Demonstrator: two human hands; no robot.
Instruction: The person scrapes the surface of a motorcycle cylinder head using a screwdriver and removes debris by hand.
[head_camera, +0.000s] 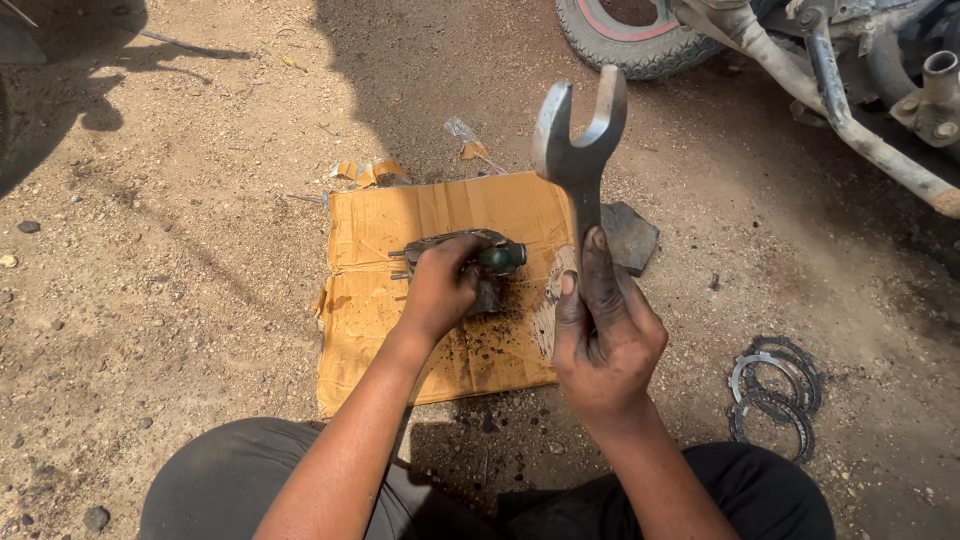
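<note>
My right hand (605, 335) grips the shaft of a big grey steel open-ended spanner (580, 140), raised upright. My left hand (440, 285) clasps a greasy dark metal part with a green end (492, 258) on an oil-stained sheet of brown cardboard (400, 230) on the dirt. Toothed metal rings (775, 385) lie right.

Both forearms are showing bare, no sleeves reaching them, the left hand (440, 288) and right hand (603, 340) going gloveless and wearing dark greasy smears, and dark grey trousers (225, 485) are covering both knees below
</note>
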